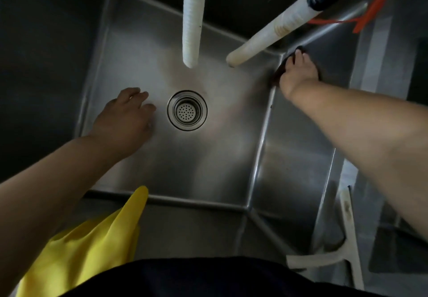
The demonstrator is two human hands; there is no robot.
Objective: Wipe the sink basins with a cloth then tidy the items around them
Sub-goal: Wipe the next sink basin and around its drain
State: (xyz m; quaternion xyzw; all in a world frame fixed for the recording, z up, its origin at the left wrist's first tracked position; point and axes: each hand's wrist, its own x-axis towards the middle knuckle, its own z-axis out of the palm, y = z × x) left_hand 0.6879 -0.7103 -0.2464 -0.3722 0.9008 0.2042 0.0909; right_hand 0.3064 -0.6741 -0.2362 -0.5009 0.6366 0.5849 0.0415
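Observation:
I look straight down into a deep steel sink basin (208,157) with a round drain strainer (187,110) in its floor. My right hand (297,74) presses a dark cloth (281,70) into the far right corner, where the right wall meets the back wall. Most of the cloth is hidden under the fingers. My left hand (126,118) rests flat on the basin floor just left of the drain, fingers apart and holding nothing.
Two white hoses hang over the basin: a ribbed one (191,18) at centre and a stained one (266,39) slanting from the upper right. A yellow rubber glove (92,243) drapes over the near rim. A white squeegee (347,250) lies on the right ledge. Orange cord (370,13) hangs top right.

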